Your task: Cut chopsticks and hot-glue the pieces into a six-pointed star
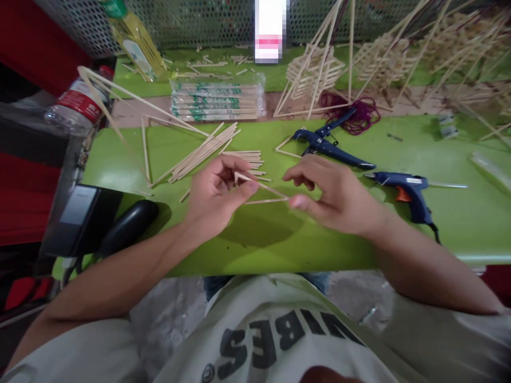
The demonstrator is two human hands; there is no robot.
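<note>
My left hand (215, 191) pinches a small triangle of thin wooden sticks (271, 189) between thumb and fingers, above the green table. One corner of the triangle points right, towards my right hand (331, 194). That hand is open, its thumb by the corner and its curled fingers apart from the thumb; whether the thumb touches the wood I cannot tell. Behind the hands lie a bundle of long sticks (203, 152) and a group of shorter sticks (247, 158). Blue cutting pliers (319, 141) lie beyond my right hand, with another stick frame (285, 150) at their jaws.
A blue glue gun (411, 186) lies right. Wrapped sticks (217, 101), purple cord (365, 117) and stick structures (315, 72) stand behind. At left are a large stick frame (146, 154), a yellow-liquid bottle (136, 45), a red-labelled bottle (80, 103) and a black object (130, 226).
</note>
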